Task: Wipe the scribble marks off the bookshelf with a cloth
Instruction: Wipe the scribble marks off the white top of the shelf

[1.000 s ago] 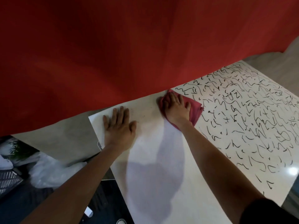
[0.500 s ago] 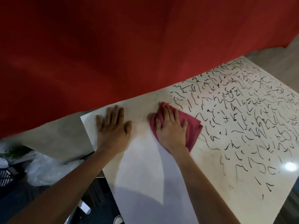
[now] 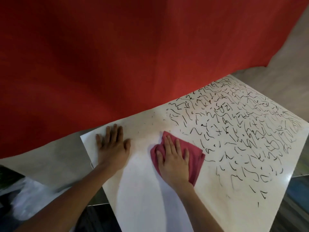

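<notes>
The middle of the red cloth [image 3: 194, 156] is hidden under the right hand [image 3: 173, 159], which presses it flat with straight, close-set fingers, so only its rumpled edges show around the palm. The white bookshelf top [image 3: 150, 206] under both hands is cut off at the bottom of the frame, and its far edge ends against a large red surface [image 3: 117, 56] beyond the fingertips; whether that is wall or fabric is unclear. The left hand [image 3: 112, 148] lies palm-down with fingers spread on the bare part of the shelf, beside the right hand and apart from the cloth, holding nothing. Black scribble marks [image 3: 242, 131] cover the shelf top to the right of the right hand and beyond it, the nearest ones just past the cloth's edge. Below the left forearm, a pale plastic bag [image 3: 28, 195] is blurred and hard to read. Compared with a second ago, the cloth and right hand have drawn back from the red surface toward the person, and the left hand has stayed flat.
</notes>
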